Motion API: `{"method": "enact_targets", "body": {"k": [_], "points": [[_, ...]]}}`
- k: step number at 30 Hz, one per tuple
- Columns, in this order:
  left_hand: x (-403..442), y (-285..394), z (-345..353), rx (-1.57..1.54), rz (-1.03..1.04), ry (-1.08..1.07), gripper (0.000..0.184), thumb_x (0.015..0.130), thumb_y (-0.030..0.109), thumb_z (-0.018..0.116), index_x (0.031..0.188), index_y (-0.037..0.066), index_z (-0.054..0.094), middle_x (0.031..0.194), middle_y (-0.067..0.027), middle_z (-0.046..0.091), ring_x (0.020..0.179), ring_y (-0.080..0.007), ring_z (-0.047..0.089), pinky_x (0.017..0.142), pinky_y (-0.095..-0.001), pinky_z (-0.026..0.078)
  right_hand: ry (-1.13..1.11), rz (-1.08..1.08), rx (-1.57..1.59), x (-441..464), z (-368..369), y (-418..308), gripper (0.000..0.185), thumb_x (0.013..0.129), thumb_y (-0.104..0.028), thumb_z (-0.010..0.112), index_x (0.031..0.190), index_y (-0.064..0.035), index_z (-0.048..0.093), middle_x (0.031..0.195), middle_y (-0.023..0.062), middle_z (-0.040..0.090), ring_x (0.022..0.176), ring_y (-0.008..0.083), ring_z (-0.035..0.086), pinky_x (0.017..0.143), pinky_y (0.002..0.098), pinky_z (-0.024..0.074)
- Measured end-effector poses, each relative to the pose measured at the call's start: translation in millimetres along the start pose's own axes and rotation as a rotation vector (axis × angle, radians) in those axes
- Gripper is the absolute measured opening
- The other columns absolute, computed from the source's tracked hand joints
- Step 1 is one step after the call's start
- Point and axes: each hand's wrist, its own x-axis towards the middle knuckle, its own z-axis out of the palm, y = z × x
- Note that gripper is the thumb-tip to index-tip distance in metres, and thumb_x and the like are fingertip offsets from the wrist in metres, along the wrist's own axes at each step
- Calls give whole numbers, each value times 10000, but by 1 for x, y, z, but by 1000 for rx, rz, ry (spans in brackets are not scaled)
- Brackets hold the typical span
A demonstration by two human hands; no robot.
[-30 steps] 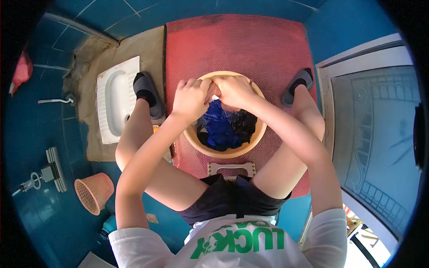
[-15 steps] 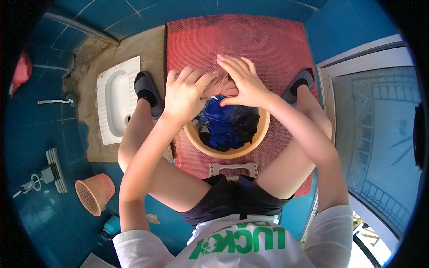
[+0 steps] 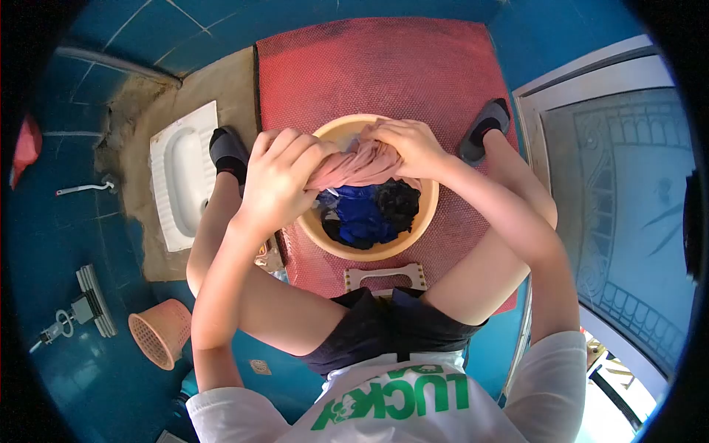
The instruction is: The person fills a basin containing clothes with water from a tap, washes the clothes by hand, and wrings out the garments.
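Observation:
A twisted pink cloth (image 3: 358, 164) stretches between my two hands above a round yellow basin (image 3: 373, 255). My left hand (image 3: 281, 177) is closed around the cloth's left end. The other end is gripped by my right hand (image 3: 410, 148). Inside the basin lie a wet blue cloth (image 3: 358, 214) and a black cloth (image 3: 399, 207), in water. What kind of garment the pink cloth is, I cannot tell.
The basin stands on a red textured mat (image 3: 369, 74) between my feet. A white squat toilet (image 3: 185, 173) is set in the floor at left. A pink basket (image 3: 159, 332), a mop head (image 3: 96, 303) and a white step stool (image 3: 385, 277) are close by. A door (image 3: 620, 199) stands at right.
My right hand has closed on the pink cloth and moved slightly down and right. My left hand has shifted left and down, and the cloth is pulled out longer between them.

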Motion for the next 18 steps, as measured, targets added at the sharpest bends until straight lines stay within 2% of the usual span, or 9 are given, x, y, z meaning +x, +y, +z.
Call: {"method": "enact_targets", "body": {"k": [2,7,9,10,11,13,14,17,18], "points": [[-5,-1,-2,-46,-101,-96,461,540,51,676,989,107,582,838,-36,574,832,-223,533,770,-332,379,-38,43,-42,0,0,-3,347,582,-156,687,899,-89,562,917,43,610,862,225,594,671,363,494],[-25,-12,13,-363,-235,-341,406,730,196,648,1095,53,543,931,-121,585,918,-267,550,816,-333,399,48,-18,-149,0,-3,-5,312,599,-136,668,890,-101,562,895,20,599,841,207,588,637,345,493],[-38,-15,34,-991,-596,-494,502,821,410,568,1116,7,519,938,-146,588,911,-235,565,802,-306,415,101,-68,-175,2,-6,-8,300,609,-128,660,891,-106,562,889,10,594,839,197,585,625,338,493],[-27,-8,28,-1061,-658,-656,568,828,499,528,1071,-14,538,923,-119,599,884,-162,563,782,-271,430,116,-82,-194,3,-8,-12,283,615,-125,656,882,-111,564,886,2,588,846,186,580,619,333,493],[-27,-9,32,-1061,-662,-653,568,828,499,528,1071,-14,538,923,-119,599,884,-162,563,782,-271,430,131,-100,-210,4,-10,-16,267,621,-122,653,874,-116,567,883,-7,582,853,176,576,612,328,493],[-25,-15,40,-1151,-678,-1061,518,838,411,544,1105,-32,533,1007,-100,590,936,-135,529,845,-283,399,137,-113,-205,5,-12,-20,252,627,-124,648,868,-119,571,877,-11,575,852,173,573,619,327,497],[-23,-15,40,-1220,-701,-1088,532,782,402,616,1105,-14,539,1008,-88,595,925,-113,526,835,-243,401,147,-119,-206,6,-14,-21,238,634,-126,643,862,-123,575,870,-16,568,851,170,570,626,326,501],[-28,-10,51,-1568,-679,-889,570,699,408,693,1074,1,558,987,-94,597,893,-126,535,795,-246,425,198,-123,-204,9,-20,-27,199,674,-127,620,869,-118,582,862,-2,556,865,168,570,728,342,514],[-38,-16,66,-1598,-697,-865,452,748,324,683,1041,5,556,883,-49,587,842,-113,533,756,-255,436,197,-120,-206,11,-21,-24,199,674,-127,620,869,-118,582,862,-2,556,865,168,570,728,342,514]]}}
